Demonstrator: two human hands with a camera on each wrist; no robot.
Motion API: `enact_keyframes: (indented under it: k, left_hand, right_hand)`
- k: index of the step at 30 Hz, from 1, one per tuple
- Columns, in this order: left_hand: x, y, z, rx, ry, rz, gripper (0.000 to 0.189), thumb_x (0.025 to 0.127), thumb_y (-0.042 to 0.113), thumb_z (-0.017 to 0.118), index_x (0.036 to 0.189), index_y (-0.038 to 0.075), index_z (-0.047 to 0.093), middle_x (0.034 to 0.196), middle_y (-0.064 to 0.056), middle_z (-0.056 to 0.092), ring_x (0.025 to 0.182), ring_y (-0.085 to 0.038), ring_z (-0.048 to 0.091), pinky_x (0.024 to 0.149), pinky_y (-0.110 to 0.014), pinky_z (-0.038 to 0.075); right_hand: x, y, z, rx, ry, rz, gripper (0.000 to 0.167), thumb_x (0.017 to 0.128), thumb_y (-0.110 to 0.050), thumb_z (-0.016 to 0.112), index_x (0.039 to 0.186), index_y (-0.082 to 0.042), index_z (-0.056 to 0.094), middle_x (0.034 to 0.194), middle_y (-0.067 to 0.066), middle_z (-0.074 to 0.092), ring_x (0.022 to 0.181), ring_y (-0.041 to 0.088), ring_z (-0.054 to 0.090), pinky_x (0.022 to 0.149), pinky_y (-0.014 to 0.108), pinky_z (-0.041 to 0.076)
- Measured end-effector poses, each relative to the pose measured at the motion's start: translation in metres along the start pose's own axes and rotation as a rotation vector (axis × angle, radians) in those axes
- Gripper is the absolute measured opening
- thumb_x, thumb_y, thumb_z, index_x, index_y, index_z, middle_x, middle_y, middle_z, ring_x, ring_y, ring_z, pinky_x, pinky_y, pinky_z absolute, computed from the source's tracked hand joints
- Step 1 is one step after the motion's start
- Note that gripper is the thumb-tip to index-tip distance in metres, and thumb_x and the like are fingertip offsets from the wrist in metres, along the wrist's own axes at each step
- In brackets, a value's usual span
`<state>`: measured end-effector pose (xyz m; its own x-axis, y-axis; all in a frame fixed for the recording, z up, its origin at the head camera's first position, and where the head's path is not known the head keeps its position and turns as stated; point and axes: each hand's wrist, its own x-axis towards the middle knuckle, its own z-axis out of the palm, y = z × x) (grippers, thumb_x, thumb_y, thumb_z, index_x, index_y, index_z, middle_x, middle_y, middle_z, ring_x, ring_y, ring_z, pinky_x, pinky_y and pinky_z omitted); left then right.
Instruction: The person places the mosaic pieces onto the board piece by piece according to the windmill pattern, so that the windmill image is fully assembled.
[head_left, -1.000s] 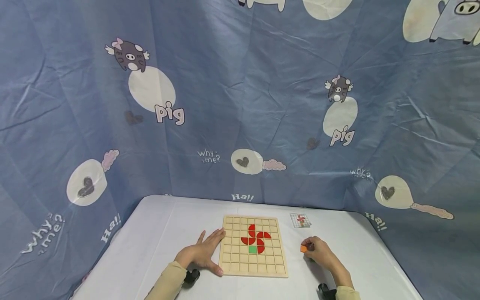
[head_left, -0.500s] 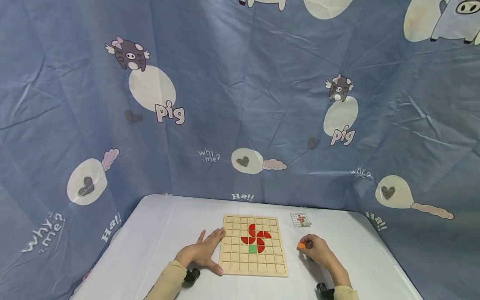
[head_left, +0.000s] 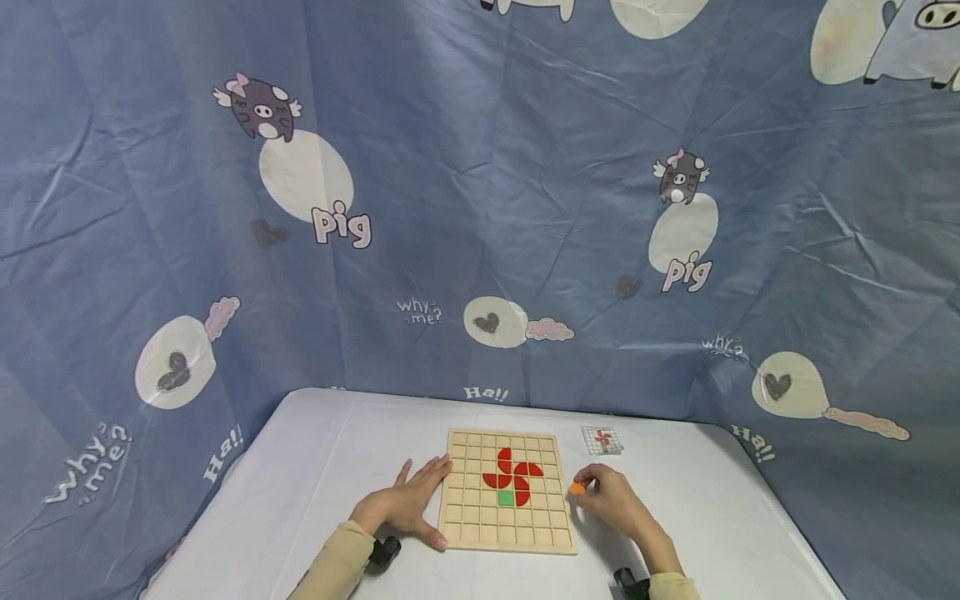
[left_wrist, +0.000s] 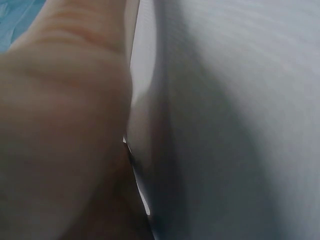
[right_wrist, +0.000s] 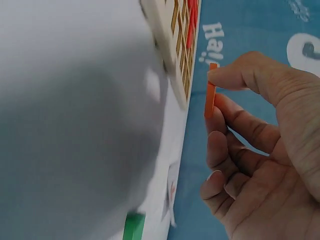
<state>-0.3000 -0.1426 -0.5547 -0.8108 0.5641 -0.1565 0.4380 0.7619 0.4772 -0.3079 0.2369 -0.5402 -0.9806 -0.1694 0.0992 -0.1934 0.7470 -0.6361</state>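
Observation:
A wooden grid board (head_left: pixel 469 527) lies on the white table, with several red quarter-round tiles (head_left: pixel 505 458) set in a pinwheel and a green square tile (head_left: pixel 506 498) just below them. My left hand (head_left: pixel 401 507) spreads its fingers against the board's left side, fingertips and thumb touching the edge. Close to the right edge of the board, my right hand (head_left: pixel 613 498) pinches a thin orange tile (right_wrist: pixel 210 92) between thumb and fingertips, held above the table. In the left wrist view the hand (left_wrist: pixel 65 115) fills one side, and its fingertips are hidden.
A small card (head_left: pixel 602 440) printed with a pinwheel pattern lies beyond the board's right corner. In the right wrist view another green piece (right_wrist: pixel 134 227) sits on the table. A blue curtain (head_left: pixel 480 208) with pig drawings hangs behind the table.
My right hand has moved left with the orange tile, from farther right on the table to the board's right edge. The left hand and the board have stayed in place.

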Motion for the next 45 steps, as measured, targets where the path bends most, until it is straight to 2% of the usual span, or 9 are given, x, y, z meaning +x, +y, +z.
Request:
enact_keyframes:
  k: [6,12,21,27,34,40,45]
  left_hand:
    - [0.000,-0.001,0.001,0.001,0.000,-0.006,0.129,0.060,0.063,0.080,0.154,0.005,0.013,0.164,-0.012,0.004,0.151,-0.031,0.005,0.119,-0.062,-0.005]
    - [0.000,-0.002,0.002,-0.006,0.003,-0.006,0.130,0.060,0.064,0.080,0.154,0.006,0.012,0.164,-0.012,0.004,0.151,-0.031,0.005,0.119,-0.062,-0.006]
    - [-0.001,-0.001,0.003,-0.017,-0.004,-0.006,0.129,0.060,0.062,0.081,0.154,0.005,0.012,0.164,-0.012,0.004,0.151,-0.032,0.005,0.119,-0.063,-0.006]
    - [0.000,-0.002,0.004,-0.006,-0.001,-0.006,0.130,0.060,0.063,0.080,0.154,0.005,0.012,0.164,-0.012,0.004,0.151,-0.032,0.006,0.119,-0.063,-0.006]
    - [0.001,-0.003,0.003,0.001,0.005,-0.010,0.131,0.059,0.064,0.080,0.154,0.006,0.011,0.163,-0.013,0.005,0.151,-0.032,0.006,0.119,-0.063,-0.006]
    - [0.002,-0.004,0.005,0.000,0.001,-0.022,0.132,0.058,0.065,0.080,0.154,0.007,0.011,0.164,-0.012,0.005,0.151,-0.031,0.007,0.119,-0.062,-0.006]
    - [0.002,-0.003,0.004,0.001,0.004,-0.030,0.132,0.058,0.065,0.080,0.154,0.007,0.011,0.164,-0.011,0.006,0.151,-0.031,0.007,0.119,-0.061,-0.006]
  right_hand:
    - [0.000,-0.016,0.014,-0.007,-0.081,-0.082,0.024,0.078,-0.021,0.079,0.096,-0.012,0.067,0.092,-0.001,0.062,0.076,0.011,0.048,0.059,0.021,0.043]
    - [-0.001,-0.031,0.030,-0.018,-0.166,-0.159,0.022,0.077,-0.012,0.076,0.097,-0.010,0.067,0.094,0.001,0.060,0.075,0.009,0.049,0.060,0.020,0.045]
    - [0.000,-0.051,0.052,0.002,-0.212,-0.221,0.022,0.079,-0.015,0.077,0.098,-0.011,0.067,0.093,-0.002,0.060,0.075,0.006,0.049,0.057,0.019,0.045]
    - [0.001,-0.060,0.063,0.000,-0.248,-0.270,0.019,0.081,-0.016,0.077,0.097,-0.013,0.068,0.089,-0.006,0.060,0.076,0.003,0.052,0.062,0.018,0.048]
    - [0.001,-0.067,0.067,-0.032,-0.268,-0.272,0.019,0.081,-0.018,0.076,0.098,-0.016,0.067,0.089,-0.010,0.060,0.078,0.000,0.053,0.066,0.018,0.049]
    - [-0.001,-0.066,0.067,-0.048,-0.275,-0.280,0.020,0.080,-0.018,0.077,0.097,-0.017,0.067,0.091,-0.010,0.060,0.080,0.004,0.054,0.066,0.019,0.048]
    - [-0.001,-0.064,0.066,-0.017,-0.306,-0.255,0.020,0.080,-0.017,0.076,0.097,-0.018,0.067,0.092,-0.010,0.060,0.080,0.005,0.054,0.066,0.019,0.047]
